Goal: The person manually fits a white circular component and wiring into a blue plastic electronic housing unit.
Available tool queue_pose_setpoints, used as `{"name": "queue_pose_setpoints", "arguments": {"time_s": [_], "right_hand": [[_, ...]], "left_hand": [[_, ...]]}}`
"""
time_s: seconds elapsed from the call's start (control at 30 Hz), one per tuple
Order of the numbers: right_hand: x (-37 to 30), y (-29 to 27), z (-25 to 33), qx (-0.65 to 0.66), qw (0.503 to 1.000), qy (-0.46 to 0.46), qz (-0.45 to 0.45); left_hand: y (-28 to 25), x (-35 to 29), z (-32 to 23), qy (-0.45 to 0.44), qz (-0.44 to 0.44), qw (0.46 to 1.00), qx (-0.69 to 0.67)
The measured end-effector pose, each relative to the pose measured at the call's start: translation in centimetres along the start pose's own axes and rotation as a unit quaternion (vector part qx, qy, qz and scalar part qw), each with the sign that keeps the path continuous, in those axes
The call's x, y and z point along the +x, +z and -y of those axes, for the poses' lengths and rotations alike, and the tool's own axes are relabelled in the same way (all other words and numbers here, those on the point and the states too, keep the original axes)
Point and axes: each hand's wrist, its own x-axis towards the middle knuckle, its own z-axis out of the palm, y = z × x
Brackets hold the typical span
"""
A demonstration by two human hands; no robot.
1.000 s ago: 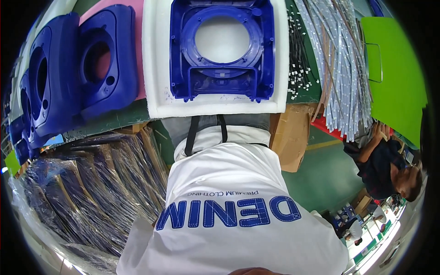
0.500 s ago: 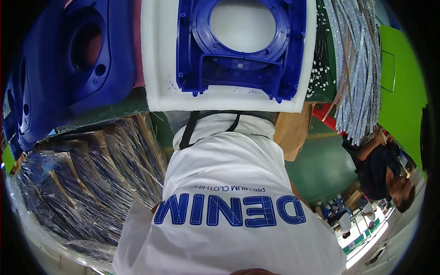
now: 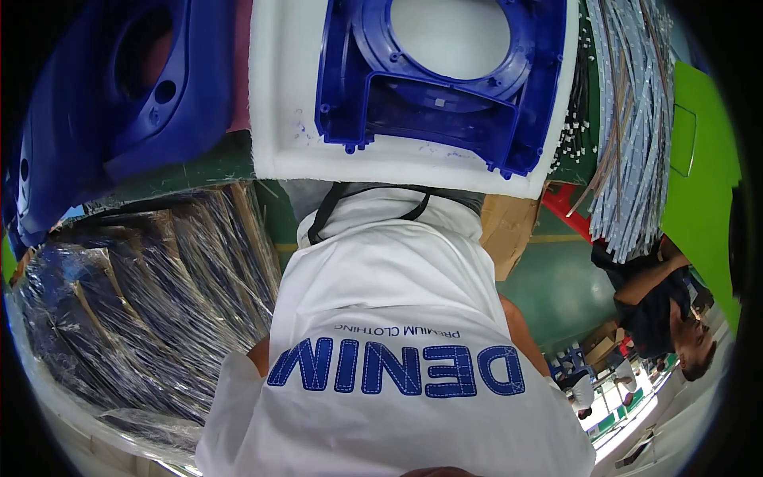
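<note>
Neither of my hands is in view. Only small parts of my arms show: the left arm (image 3: 259, 356) and the right arm (image 3: 523, 334), beside my white printed shirt (image 3: 381, 286). In front of me a blue plastic housing (image 3: 445, 119) with a large round opening lies on a white foam pad (image 3: 278, 151). Its hollow, ribbed side faces up, and no hand is seen touching it. More blue plastic housings (image 3: 187, 111) with round openings stand at the left.
Plastic-wrapped stacked parts (image 3: 159, 302) fill the lower left. To the right are black cables with white connectors (image 3: 576, 131), a bundle of pale strips (image 3: 632, 151), a green panel (image 3: 703, 175) and a cardboard piece (image 3: 507, 230). A co-worker (image 3: 652, 298) is at the far right.
My view has shifted and tilted slightly, so the pad and housing appear a little higher and turned. More of both my arms shows. The co-worker's arm has changed position.
</note>
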Motion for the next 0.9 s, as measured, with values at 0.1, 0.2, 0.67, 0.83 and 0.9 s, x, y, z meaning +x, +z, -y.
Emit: {"name": "queue_pose_setpoints", "arguments": {"time_s": [0.1,0.2,0.67,0.83,0.9], "right_hand": [[1.6,-1.1,1.6,-0.007,1.000,-0.002,0.003],[3.3,-2.1,3.4,-0.014,1.000,-0.003,0.010],[11.7,-1.2,28.1,-0.130,0.941,-0.312,-0.009],[15.1,3.0,30.6,-0.200,0.895,-0.393,0.069],[15.5,3.1,31.7,-0.228,0.889,-0.376,0.130]], "left_hand": [[-1.2,2.7,-0.1,0.016,0.011,1.000,0.021],[-2.6,5.3,-0.1,0.029,0.022,0.998,0.041],[-15.6,19.0,-20.6,-0.157,0.044,0.827,-0.537],[-14.6,23.2,-27.4,-0.165,-0.021,0.862,-0.479],[-14.0,24.2,-27.4,-0.131,-0.020,0.858,-0.496]]}}
